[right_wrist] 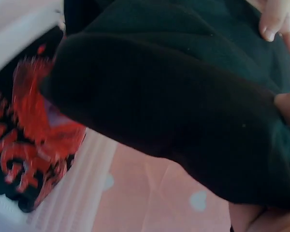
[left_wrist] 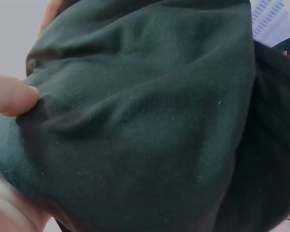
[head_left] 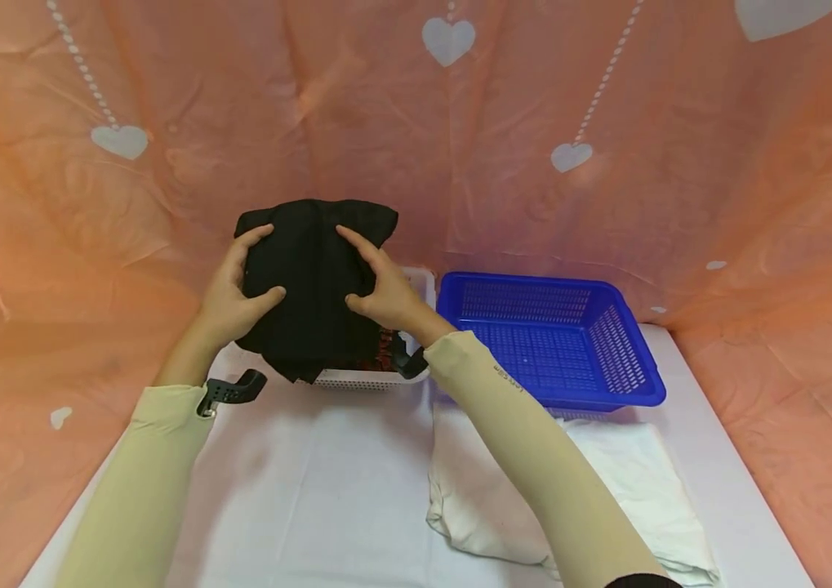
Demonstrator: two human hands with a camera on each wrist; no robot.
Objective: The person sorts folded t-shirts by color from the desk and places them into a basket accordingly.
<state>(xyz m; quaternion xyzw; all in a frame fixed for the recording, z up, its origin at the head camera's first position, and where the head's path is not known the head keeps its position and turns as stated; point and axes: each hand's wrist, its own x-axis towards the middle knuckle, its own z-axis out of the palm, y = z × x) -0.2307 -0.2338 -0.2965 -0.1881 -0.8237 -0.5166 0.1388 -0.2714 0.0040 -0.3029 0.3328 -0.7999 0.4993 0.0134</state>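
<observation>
Both hands hold a folded black garment (head_left: 309, 278) above the white basket (head_left: 357, 377) in the head view. The left hand (head_left: 233, 294) grips its left side, thumb on the near face. On the right side the right hand (head_left: 386, 290) grips it, with the thumb and a finger showing on the cloth. In the left wrist view the dark cloth (left_wrist: 135, 125) fills most of the picture, the left thumb (left_wrist: 19, 94) pressed on it. Another black garment, with a red print (right_wrist: 43, 125), lies in the white basket, partly hidden by the held one.
Right of the white basket stands a blue plastic basket (head_left: 533, 343). Folded white cloths (head_left: 629, 482) lie in front of it, partly beneath the right forearm in the head view. An orange curtain with hearts (head_left: 448, 122) hangs behind the white table (head_left: 298, 482).
</observation>
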